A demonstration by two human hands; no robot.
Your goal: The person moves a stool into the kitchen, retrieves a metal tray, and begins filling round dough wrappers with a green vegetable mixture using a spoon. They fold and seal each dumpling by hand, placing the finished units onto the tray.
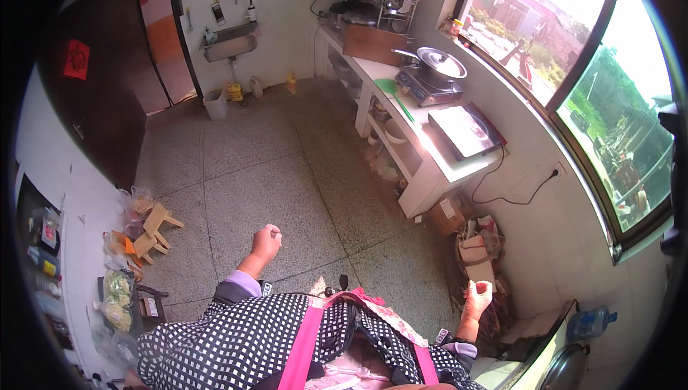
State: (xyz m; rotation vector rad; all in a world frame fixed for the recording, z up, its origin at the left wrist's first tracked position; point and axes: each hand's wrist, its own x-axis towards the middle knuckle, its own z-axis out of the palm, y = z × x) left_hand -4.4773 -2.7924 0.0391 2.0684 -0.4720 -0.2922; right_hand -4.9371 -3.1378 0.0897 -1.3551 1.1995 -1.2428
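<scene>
My left hand hangs in front of my body above the grey floor, its fingers curled in with nothing showing in them. Off to the right, my right hand is held up near a stack of flattened cardboard, fingers bent toward the thumb. No object shows in it either. Neither hand touches the things around it. Both arms wear black-and-white checked sleeves with purple cuffs.
A counter along the right wall carries an induction cooker with a lidded pan, and a second flat cooker. At left are wooden stools and bagged vegetables. A sink hangs at the back.
</scene>
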